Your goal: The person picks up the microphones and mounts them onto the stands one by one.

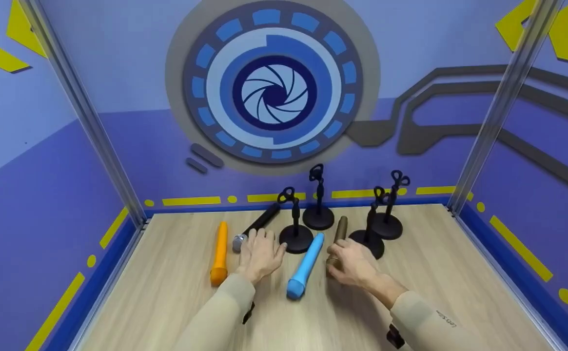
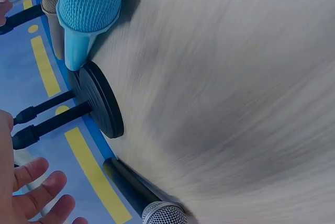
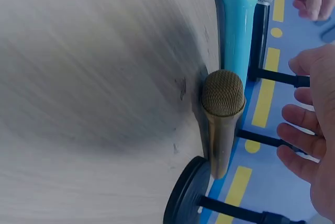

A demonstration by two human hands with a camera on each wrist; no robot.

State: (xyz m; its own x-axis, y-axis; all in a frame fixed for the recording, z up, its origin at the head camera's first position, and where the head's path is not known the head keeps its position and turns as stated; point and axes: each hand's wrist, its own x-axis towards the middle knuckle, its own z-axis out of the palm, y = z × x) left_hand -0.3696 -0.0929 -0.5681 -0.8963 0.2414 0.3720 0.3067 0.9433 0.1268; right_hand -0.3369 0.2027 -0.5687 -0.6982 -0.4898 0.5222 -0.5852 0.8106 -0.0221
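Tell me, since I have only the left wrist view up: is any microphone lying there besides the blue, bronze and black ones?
Observer: Yes, the head view shows an orange microphone to the left of the black microphone.

Operator: How many black microphone stands are there in all?

Observer: Four; the head view shows every one of them.

Operator: Is the right hand gripping the bronze microphone?

Observer: It does not appear to be; the right wrist view shows a gap between its fingertips and the microphone.
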